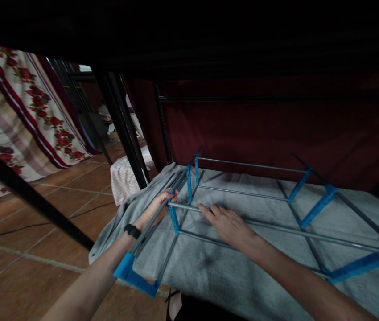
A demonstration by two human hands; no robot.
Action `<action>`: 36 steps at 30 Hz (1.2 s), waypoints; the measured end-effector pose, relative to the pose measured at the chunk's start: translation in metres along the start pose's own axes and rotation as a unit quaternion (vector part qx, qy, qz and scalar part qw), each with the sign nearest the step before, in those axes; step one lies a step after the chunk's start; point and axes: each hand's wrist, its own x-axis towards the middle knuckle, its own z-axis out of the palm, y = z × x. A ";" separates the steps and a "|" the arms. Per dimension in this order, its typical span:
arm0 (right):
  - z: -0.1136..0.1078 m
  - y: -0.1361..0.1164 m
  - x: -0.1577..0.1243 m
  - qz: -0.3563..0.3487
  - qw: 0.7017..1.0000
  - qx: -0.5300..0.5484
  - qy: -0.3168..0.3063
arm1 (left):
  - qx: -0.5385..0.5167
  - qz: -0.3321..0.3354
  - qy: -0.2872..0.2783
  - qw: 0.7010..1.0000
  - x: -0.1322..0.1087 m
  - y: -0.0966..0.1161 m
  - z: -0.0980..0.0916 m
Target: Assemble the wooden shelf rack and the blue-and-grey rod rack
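At the far left hangs a curtain (25, 111) of cream cloth printed with red roses and maroon stripes. Below it is a floor of smooth terracotta tiles (42, 200). A black metal post (119, 129) slants up past a crumpled pink striped cloth (124, 176).

A fuzzy grey blanket (226, 267) covers the ground to the right, and on it lies the rack frame (243, 192). The frame is made of thin grey metal rods joined by flat blue plastic connectors (174, 218).

The left hand (162, 203) has a black wristband (132, 231). Its fingers are curled closed around the side rods (178, 180) at the frame's left edge, just beside an upright blue connector.

The right hand (226, 223) lies palm down on the cross rod (276, 227). Its fingers are stretched out close together toward that connector, and whether the thumb closes underneath cannot be told.

Behind the frame hangs a matte dark red cloth (259, 129).
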 end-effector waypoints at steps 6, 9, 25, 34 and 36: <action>0.002 0.005 0.001 0.004 1.000 0.008 -0.011 | -0.011 0.017 -0.021 1.000 -0.001 -0.001 0.001; 0.004 0.006 0.001 0.003 1.000 0.014 -0.005 | -0.025 0.016 -0.007 1.000 -0.002 0.000 0.003; 0.008 0.008 0.004 0.027 0.998 0.044 -0.022 | 0.002 0.001 -0.033 0.999 -0.009 0.003 0.008; 0.010 0.008 0.009 0.036 0.997 0.048 -0.042 | 0.024 -0.003 -0.028 0.999 -0.004 -0.002 0.007; 0.009 0.008 0.009 0.039 0.997 0.052 -0.048 | 0.027 -0.005 -0.028 0.999 -0.003 -0.002 0.008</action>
